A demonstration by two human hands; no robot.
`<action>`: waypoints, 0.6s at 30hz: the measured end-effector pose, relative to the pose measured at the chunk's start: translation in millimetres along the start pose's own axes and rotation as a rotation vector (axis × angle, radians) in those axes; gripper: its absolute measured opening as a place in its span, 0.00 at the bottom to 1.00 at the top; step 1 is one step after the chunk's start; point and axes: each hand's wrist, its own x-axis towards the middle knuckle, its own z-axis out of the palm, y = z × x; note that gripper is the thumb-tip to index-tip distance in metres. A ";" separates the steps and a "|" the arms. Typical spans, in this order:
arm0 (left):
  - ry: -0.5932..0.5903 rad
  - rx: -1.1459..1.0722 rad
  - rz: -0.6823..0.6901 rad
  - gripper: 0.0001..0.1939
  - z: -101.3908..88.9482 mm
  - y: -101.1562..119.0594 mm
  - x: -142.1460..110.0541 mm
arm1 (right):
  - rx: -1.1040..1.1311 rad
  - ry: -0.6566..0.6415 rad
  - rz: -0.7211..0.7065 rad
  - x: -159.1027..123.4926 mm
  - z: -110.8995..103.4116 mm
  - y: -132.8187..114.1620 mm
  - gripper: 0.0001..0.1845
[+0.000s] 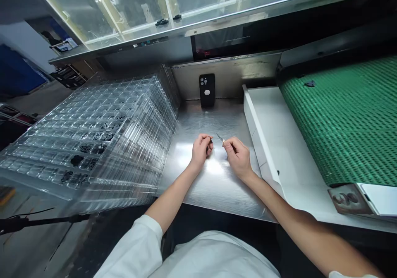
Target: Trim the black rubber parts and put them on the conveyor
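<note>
Over the steel worktop (192, 191), my left hand (201, 149) is closed in a pinch on a small black part (211, 140), mostly covered by the fingers. My right hand (238, 156) grips a craft knife (220, 137) whose thin pointed blade reaches toward the left hand. A narrow gap separates the blade tip from the black part. Most of the knife's handle is hidden in the right fist.
Stacked clear plastic trays (136, 145) stand on the left, the top one holding several black parts (86, 148). A black phone (207, 90) leans against the back wall. To the right are a white trough (279, 137) and a green conveyor belt (347, 121) carrying a dark piece (309, 83).
</note>
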 end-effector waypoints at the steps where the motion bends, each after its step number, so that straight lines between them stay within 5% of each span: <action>1: -0.001 0.226 0.094 0.09 0.7 -1.6 -0.1 | 0.007 0.006 -0.005 0.2 0.2 0.0 0.22; 4: -0.105 0.900 0.409 0.09 3.9 -5.9 -2.2 | 0.033 0.025 -0.029 0.4 0.8 -0.4 0.22; 7: -0.170 1.224 0.597 0.12 7.2 -9.5 -4.0 | 0.058 0.023 -0.051 0.3 0.3 -2.2 0.22; 13: -0.045 1.007 0.787 0.07 0.7 4.3 -18.8 | 0.077 0.042 -0.018 0.3 -2.6 -4.6 0.20; 16: 0.074 0.820 0.995 0.09 3.5 35.6 -42.6 | 0.038 0.048 0.054 -0.4 1.6 -1.3 0.17; 18: 0.020 0.724 1.139 0.12 18.8 63.7 -57.2 | -0.048 -0.002 0.080 -2.0 7.0 1.0 0.14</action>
